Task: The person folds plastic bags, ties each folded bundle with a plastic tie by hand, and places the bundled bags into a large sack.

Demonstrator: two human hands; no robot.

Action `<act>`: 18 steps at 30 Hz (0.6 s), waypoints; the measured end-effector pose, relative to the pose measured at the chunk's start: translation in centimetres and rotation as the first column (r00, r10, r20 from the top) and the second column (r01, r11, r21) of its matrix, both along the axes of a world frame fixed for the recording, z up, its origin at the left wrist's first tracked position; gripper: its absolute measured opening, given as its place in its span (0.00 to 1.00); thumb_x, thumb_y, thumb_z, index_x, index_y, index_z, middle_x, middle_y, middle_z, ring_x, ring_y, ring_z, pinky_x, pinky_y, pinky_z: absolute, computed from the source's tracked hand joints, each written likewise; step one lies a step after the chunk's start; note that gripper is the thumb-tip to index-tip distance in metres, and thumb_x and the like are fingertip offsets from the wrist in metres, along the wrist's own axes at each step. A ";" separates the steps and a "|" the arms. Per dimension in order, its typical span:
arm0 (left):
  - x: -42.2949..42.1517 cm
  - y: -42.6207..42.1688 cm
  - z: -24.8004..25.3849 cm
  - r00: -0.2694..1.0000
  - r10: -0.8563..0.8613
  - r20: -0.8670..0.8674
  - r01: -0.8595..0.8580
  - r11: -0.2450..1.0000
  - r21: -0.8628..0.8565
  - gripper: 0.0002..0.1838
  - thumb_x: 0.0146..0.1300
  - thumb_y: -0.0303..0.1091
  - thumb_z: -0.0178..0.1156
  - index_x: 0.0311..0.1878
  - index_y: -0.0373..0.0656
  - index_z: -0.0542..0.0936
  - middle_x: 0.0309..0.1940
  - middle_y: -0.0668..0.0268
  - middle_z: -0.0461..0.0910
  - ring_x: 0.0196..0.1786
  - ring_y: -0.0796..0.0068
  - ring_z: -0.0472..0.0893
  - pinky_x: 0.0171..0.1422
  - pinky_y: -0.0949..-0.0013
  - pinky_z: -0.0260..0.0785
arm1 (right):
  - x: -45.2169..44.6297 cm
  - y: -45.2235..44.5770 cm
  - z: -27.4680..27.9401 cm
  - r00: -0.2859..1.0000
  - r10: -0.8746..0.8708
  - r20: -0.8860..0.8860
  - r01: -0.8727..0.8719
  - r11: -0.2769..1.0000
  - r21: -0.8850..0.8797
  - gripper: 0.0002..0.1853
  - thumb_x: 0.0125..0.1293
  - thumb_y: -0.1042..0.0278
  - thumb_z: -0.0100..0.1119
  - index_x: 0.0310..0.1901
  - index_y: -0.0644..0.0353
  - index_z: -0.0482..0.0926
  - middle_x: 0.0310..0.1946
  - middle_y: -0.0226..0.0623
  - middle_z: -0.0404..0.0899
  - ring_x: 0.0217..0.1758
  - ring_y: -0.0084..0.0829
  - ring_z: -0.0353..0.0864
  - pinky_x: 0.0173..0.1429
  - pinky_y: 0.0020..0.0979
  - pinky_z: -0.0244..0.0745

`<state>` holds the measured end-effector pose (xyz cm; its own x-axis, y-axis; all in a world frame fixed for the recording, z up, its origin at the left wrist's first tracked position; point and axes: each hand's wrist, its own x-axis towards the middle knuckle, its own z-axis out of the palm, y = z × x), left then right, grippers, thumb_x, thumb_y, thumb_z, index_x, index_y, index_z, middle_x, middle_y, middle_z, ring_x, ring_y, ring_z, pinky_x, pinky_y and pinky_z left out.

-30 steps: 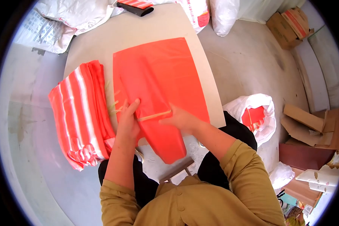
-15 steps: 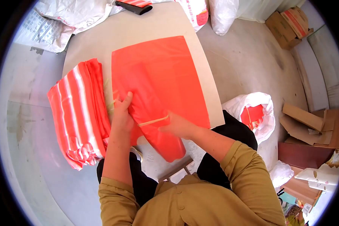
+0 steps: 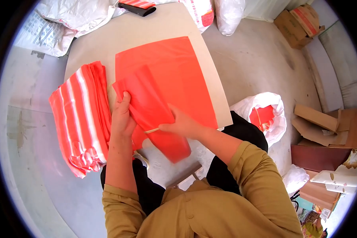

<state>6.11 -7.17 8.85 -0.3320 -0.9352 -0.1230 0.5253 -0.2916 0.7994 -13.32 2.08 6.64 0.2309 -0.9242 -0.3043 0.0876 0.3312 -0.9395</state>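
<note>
A folded bundle of red plastic bags (image 3: 154, 103) is held slanting between my two hands, above the table's near edge. Around its middle runs a tan rubber band (image 3: 151, 130). My left hand (image 3: 123, 115) grips the bundle's left side, thumb on top. On its right side my right hand (image 3: 178, 123) is closed on the bundle at the band. Beneath lies a flat red plastic sheet or bag stack (image 3: 186, 75). Left of my left hand rests a thick folded pile of red-and-white striped bags (image 3: 81, 115), overhanging the table edge.
The tan tabletop (image 3: 95, 47) carries a dark rolled bundle (image 3: 138, 8) at its far end. White sacks (image 3: 79, 14) stand at the back left. To my right are an open white sack (image 3: 242, 105) with red bundles inside and an open cardboard box (image 3: 317, 123).
The bundle's far end has fanned out to the left and sharpened from a blur. My right hand has shifted slightly up and left along it. The view has moved a little.
</note>
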 end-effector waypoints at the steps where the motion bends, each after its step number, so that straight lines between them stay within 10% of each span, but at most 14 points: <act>1: 0.0 0.2 0.0 1.000 0.013 -0.023 -0.012 1.000 0.010 0.24 0.80 0.41 0.53 0.73 0.43 0.67 0.69 0.62 0.74 0.70 0.65 0.74 0.75 0.57 0.68 | 0.0 0.0 0.5 1.000 0.005 -0.022 -0.005 1.000 0.007 0.39 0.65 0.64 0.70 0.73 0.67 0.63 0.68 0.46 0.73 0.70 0.35 0.73 0.73 0.36 0.69; 6: 0.4 0.7 0.2 0.993 0.015 -0.115 -0.021 0.999 -0.050 0.25 0.79 0.39 0.54 0.73 0.39 0.67 0.68 0.60 0.75 0.67 0.66 0.76 0.73 0.59 0.68 | 1.0 0.0 0.6 0.999 -0.048 -0.019 0.047 0.997 -0.068 0.28 0.68 0.66 0.67 0.67 0.65 0.72 0.59 0.40 0.81 0.61 0.31 0.80 0.66 0.36 0.75; 11: 0.4 4.6 -1.3 0.726 -0.146 0.672 0.173 0.985 0.028 0.26 0.76 0.35 0.55 0.72 0.34 0.67 0.63 0.61 0.77 0.62 0.71 0.77 0.67 0.64 0.70 | 1.0 -1.0 1.9 0.970 -0.244 0.001 0.241 0.955 -0.176 0.26 0.69 0.66 0.66 0.65 0.65 0.73 0.56 0.39 0.83 0.55 0.31 0.83 0.59 0.36 0.79; 14: 0.5 5.8 -2.6 0.853 -0.242 0.462 0.250 0.967 0.046 0.24 0.74 0.34 0.58 0.69 0.36 0.69 0.56 0.65 0.81 0.56 0.76 0.80 0.61 0.70 0.72 | -0.1 0.0 4.3 0.908 -0.373 -0.189 0.333 0.919 -0.212 0.26 0.69 0.68 0.66 0.65 0.66 0.71 0.55 0.39 0.82 0.53 0.28 0.82 0.58 0.34 0.79; 18: 0.3 7.0 -2.8 0.743 -0.360 0.565 0.457 0.889 -0.035 0.18 0.74 0.30 0.57 0.64 0.38 0.74 0.50 0.67 0.84 0.51 0.79 0.81 0.58 0.71 0.73 | -2.6 2.0 7.2 0.886 -0.445 0.130 0.464 0.850 -0.251 0.27 0.69 0.71 0.67 0.67 0.64 0.70 0.53 0.36 0.82 0.53 0.25 0.80 0.58 0.32 0.78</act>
